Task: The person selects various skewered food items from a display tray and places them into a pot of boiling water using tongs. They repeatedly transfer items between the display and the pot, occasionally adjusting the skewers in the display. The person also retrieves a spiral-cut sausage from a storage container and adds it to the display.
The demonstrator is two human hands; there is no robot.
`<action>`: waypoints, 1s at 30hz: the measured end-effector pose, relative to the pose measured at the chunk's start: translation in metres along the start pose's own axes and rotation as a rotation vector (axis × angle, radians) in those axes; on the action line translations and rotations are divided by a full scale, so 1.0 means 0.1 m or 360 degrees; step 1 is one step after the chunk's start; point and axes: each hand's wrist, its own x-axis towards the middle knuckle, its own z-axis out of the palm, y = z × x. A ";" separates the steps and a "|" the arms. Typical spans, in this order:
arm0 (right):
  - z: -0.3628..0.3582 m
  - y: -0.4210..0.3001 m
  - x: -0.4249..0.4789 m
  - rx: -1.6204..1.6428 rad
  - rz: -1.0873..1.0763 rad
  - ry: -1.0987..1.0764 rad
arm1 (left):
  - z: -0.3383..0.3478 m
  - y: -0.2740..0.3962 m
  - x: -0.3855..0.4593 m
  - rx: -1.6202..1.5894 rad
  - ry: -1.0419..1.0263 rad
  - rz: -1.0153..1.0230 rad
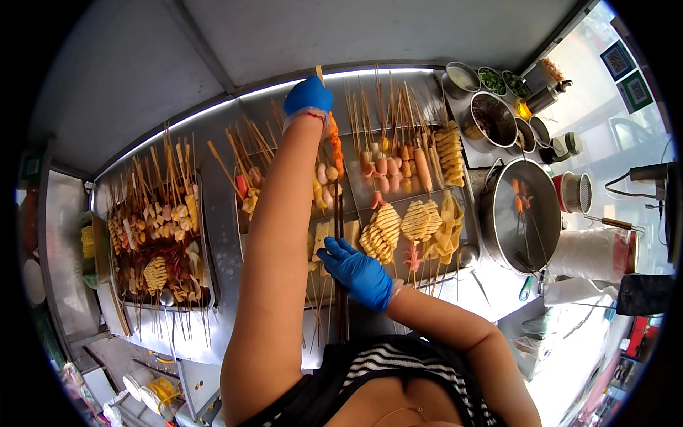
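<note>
Both hands wear blue gloves. At the tray's far edge, my left hand (309, 96) grips the flat bamboo handle of a skewer of orange food (335, 144), which hangs toward the tray. Over the near part of the tray, my right hand (360, 272) holds a pair of long dark chopsticks (338, 213), their tips pointing away from me. The divided metal tray (349, 179) carries sausage skewers (392, 173), ridge-cut pieces (381, 232) and folded yellow sheets (447, 229) on sticks. My left forearm hides part of the tray's left side.
Left stands another tray of skewers (160, 213) in dark red broth, with a ladle (167, 297). On the right are a large pot (523, 176) holding skewers, a sauce pot (493, 120), bowls of chopped greens (492, 81) and a roll of plastic bags (589, 253). A metal panel (320, 37) rises behind.
</note>
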 end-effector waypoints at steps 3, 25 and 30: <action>-0.06 -0.07 0.01 -0.0030 -0.0046 0.0002 | 0.21 -0.03 0.07 0.0067 -0.0119 -0.0028; -2.29 0.29 -3.10 0.0666 0.1126 0.2286 | 0.08 0.17 -1.17 -0.0778 -0.0543 0.0367; -2.58 0.98 -3.81 0.0920 0.1349 0.2496 | 0.07 0.75 -1.96 -0.0852 -0.0725 0.0469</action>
